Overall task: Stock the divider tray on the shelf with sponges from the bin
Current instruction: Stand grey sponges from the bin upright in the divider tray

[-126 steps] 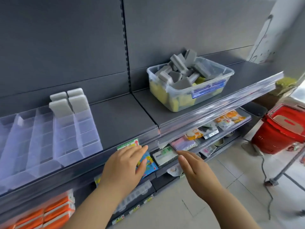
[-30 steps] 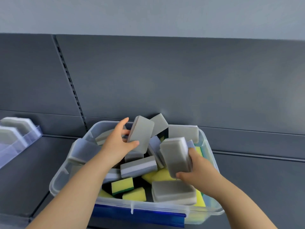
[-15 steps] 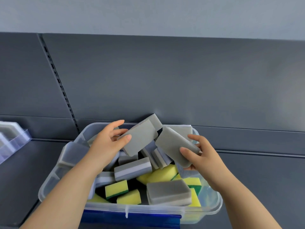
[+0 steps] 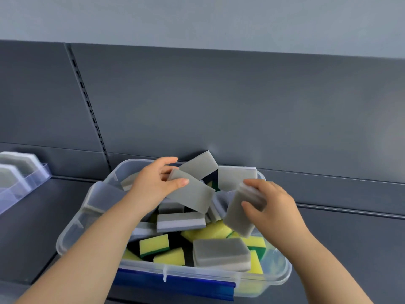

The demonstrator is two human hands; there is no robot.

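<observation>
Picking step: my left hand (image 4: 151, 189) curls its fingers (image 4: 182, 182) round a grey sponge (image 4: 195, 196); my right hand (image 4: 277, 208) grips a second sponge (image 4: 237, 216), both over the bin (image 4: 72, 234). Next, I'd carry them left to the divider tray (image 4: 32, 179).

There is one camera, worn on the person's head. It looks forward and a little down at the shelf (image 4: 32, 227) and faces the dark back wall (image 4: 241, 106). It is close: the bin (image 4: 72, 233) of sponges (image 4: 221, 251) fills the lower middle. The left hand (image 4: 153, 187) and right hand (image 4: 276, 207) reach in from the bottom edge. The tray (image 4: 32, 174) shows only at the far left edge.
</observation>
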